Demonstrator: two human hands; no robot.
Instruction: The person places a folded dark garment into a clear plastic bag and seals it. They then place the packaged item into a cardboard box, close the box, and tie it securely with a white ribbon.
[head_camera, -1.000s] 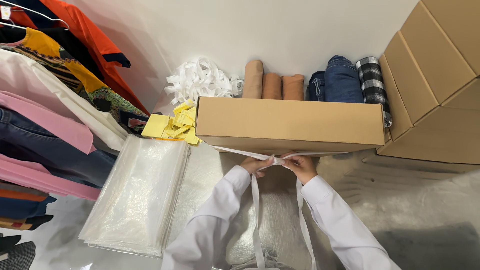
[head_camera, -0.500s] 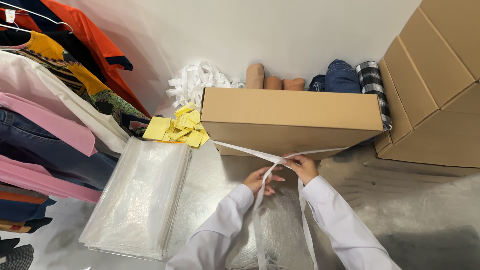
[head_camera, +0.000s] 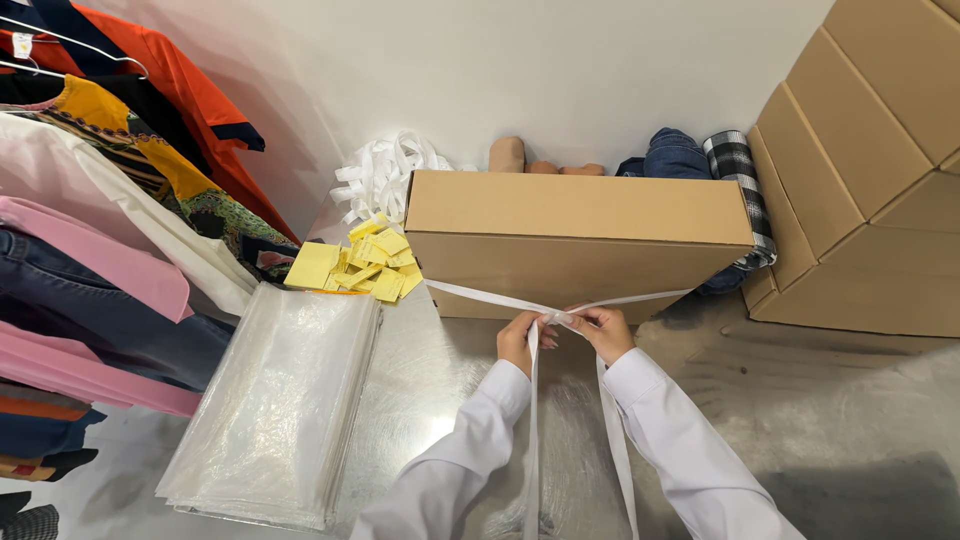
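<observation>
A flat brown cardboard box (head_camera: 575, 240) sits on the metal table (head_camera: 800, 430), tilted up at its front. A white ribbon (head_camera: 480, 295) runs from under both ends of the box to a crossing point in front of it, and two tails (head_camera: 531, 440) hang down toward me. My left hand (head_camera: 522, 340) and my right hand (head_camera: 603, 330) pinch the ribbon where it crosses, just in front of the box's lower edge. Both arms wear white sleeves.
A stack of clear plastic bags (head_camera: 275, 405) lies at the left, with yellow tags (head_camera: 360, 265) and a heap of white ribbon (head_camera: 385, 170) behind it. Clothes on hangers (head_camera: 110, 200) fill the left side. Rolled garments (head_camera: 675, 155) sit behind the box. Large cartons (head_camera: 870, 170) stand on the right.
The box's front has risen and the ribbon now stretches wider beneath it. My hands have drawn back slightly from the box and still grip the crossing.
</observation>
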